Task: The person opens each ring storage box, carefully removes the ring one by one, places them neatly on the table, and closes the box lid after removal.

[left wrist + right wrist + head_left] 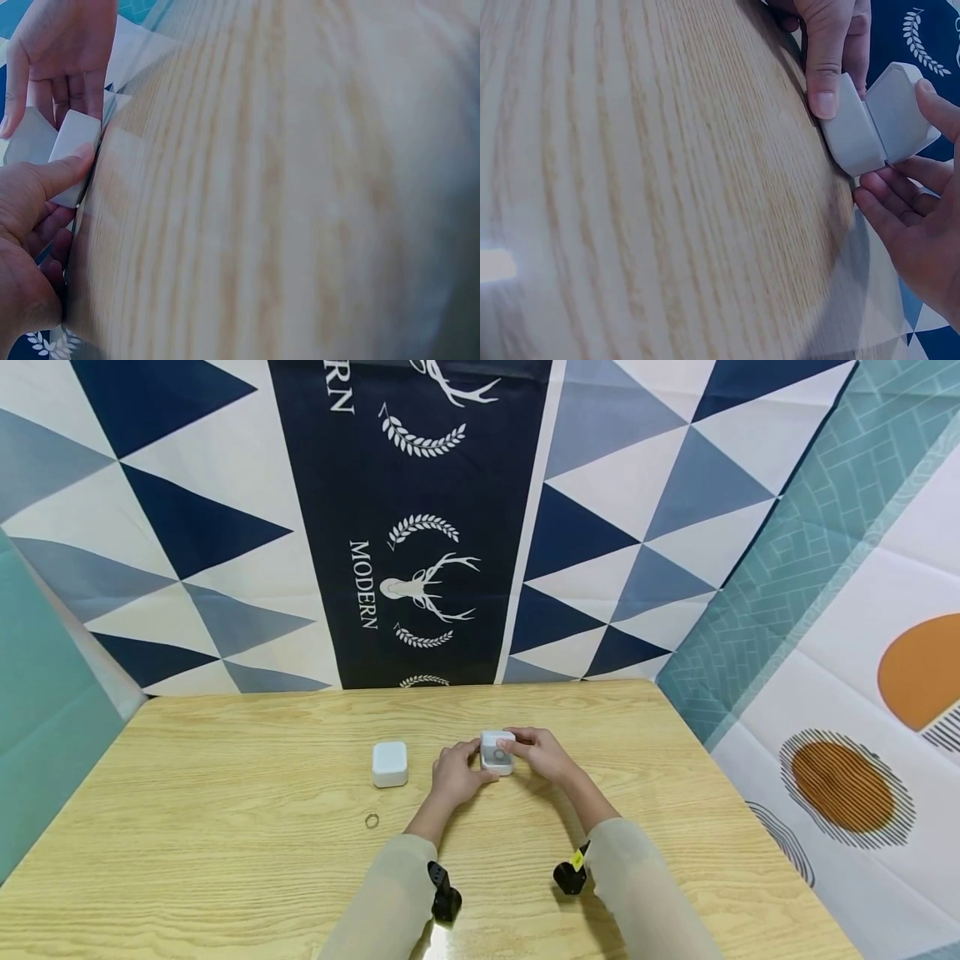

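A small white ring box stands on the table with its hinged lid raised. My left hand grips the base from the left, its thumb on the front side, as the left wrist view also shows with the box base beneath the thumb. On the other side, my right hand holds the lid, thumb over its inner face and fingers behind the box. A faint round shape shows inside in the head view; what it is I cannot tell.
Left of my hands a second white box stands closed. A small ring lies on the wooden table in front of it. Patterned cloth hangs behind the table's back edge.
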A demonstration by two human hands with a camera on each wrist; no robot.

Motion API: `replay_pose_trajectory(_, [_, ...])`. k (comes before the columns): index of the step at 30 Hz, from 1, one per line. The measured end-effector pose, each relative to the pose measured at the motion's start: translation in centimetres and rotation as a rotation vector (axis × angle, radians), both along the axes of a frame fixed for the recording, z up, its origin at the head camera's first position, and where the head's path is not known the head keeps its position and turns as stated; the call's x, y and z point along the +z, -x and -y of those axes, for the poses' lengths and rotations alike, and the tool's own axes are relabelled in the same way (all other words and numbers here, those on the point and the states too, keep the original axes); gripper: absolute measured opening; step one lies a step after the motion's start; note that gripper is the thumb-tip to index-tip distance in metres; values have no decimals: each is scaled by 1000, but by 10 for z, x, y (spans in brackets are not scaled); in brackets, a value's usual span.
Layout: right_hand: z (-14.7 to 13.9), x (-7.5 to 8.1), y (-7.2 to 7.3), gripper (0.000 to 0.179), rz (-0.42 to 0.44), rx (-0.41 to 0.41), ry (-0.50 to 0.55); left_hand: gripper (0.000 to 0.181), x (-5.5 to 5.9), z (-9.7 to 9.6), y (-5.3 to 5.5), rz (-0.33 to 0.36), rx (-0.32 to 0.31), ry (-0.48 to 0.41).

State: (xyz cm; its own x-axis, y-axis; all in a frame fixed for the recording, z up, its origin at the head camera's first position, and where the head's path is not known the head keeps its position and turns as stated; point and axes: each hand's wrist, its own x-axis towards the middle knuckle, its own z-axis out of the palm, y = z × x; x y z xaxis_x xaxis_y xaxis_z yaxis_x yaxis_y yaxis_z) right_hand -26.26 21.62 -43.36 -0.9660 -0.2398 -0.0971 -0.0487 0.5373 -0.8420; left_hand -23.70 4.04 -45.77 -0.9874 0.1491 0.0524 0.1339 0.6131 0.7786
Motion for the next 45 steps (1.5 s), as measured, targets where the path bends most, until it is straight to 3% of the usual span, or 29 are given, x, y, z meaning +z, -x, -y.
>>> replay_pose_trajectory(45, [2,3,4,54,78,-12,96,68,0,1,1,-6,0,3])
